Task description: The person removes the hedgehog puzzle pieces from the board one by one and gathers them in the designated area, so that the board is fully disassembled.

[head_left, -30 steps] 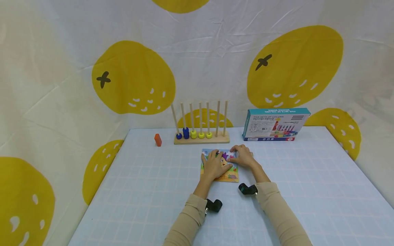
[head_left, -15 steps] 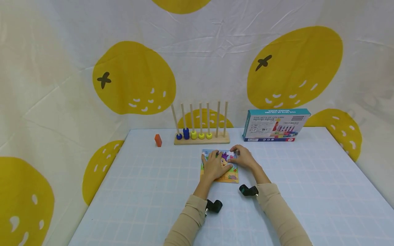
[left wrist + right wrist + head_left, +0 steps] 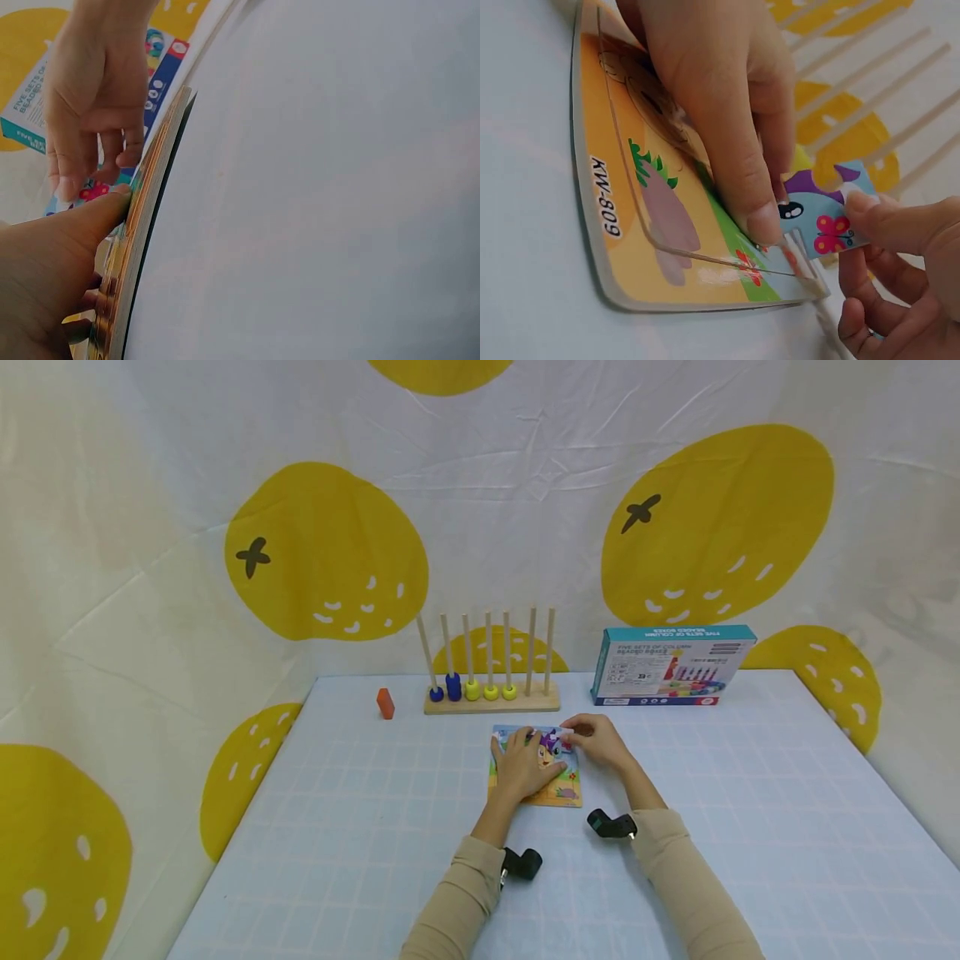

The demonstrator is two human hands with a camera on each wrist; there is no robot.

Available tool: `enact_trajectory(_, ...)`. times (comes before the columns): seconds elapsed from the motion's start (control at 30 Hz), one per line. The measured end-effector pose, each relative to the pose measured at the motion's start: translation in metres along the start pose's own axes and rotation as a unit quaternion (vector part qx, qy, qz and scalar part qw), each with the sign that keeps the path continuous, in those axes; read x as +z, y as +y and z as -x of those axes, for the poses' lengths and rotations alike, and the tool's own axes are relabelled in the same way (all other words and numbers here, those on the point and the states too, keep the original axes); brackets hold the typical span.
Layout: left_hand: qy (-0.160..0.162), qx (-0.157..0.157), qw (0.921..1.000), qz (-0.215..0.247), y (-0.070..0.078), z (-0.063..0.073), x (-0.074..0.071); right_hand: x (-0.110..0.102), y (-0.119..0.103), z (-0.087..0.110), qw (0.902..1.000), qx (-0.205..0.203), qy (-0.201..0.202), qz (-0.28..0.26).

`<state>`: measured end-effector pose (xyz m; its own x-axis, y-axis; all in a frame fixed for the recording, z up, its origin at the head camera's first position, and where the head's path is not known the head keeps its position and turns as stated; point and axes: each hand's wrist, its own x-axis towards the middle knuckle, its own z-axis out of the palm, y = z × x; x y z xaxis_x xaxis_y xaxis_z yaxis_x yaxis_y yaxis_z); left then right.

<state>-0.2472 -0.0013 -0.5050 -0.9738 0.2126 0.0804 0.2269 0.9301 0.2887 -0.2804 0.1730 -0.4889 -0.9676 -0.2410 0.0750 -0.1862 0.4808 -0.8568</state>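
Observation:
A wooden jigsaw puzzle (image 3: 564, 793) with a bright cartoon picture lies on the table between the hands; the right wrist view shows its frame (image 3: 630, 279) marked KW-809. My left hand (image 3: 520, 768) rests on the picture, fingers spread and thumb (image 3: 761, 221) pressing near the right side. Between thumb and fingers, my right hand (image 3: 602, 746) pinches a puzzle piece (image 3: 827, 221) with a pink butterfly, a cartoon eye and some purple on it. This piece is tilted up above the board's far right corner. The left hand hides much of the picture.
Behind the puzzle stands a wooden peg rack (image 3: 491, 702) with blue and yellow beads on several of its rods. A teal and white box (image 3: 667, 668) stands at the back right. An orange block (image 3: 385, 702) stands at the back left.
My right hand has drawn slightly right and tipped the butterfly piece up from the puzzle's far right corner. The left hand has stayed in place.

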Motion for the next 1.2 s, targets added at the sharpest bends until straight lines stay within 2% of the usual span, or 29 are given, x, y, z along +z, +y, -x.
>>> enact_trajectory(0.2,0.002,0.0,1.0,0.003,0.001,0.001,0.001,-0.01,0.006,0.007,0.9964,0.032,0.034,-0.071)
enact_trajectory(0.33,0.002,-0.001,1.0,0.007,0.001,0.002,0.002,-0.028,0.014,0.014,0.9941,0.051,0.054,-0.079)
enact_trajectory(0.57,0.006,0.004,0.9998,0.017,0.0,0.002,0.002,-0.074,0.037,0.038,0.9942,0.073,0.074,-0.029)
enact_trajectory(0.67,0.008,0.005,0.9997,0.022,-0.001,0.002,0.002,-0.094,0.045,0.05,0.9932,0.083,0.081,0.01)
enact_trajectory(0.87,0.007,0.007,0.9996,0.027,-0.001,0.001,0.002,-0.128,0.061,0.068,0.9873,0.126,0.075,0.061)
enact_trajectory(1.0,0.002,0.005,0.9996,0.026,-0.001,0.0,0.002,-0.144,0.069,0.076,0.9834,0.155,0.074,0.059)
enact_trajectory(1.2,-0.001,0.004,0.9995,0.03,-0.002,0.0,0.001,-0.153,0.078,0.08,0.9755,0.18,0.1,0.077)
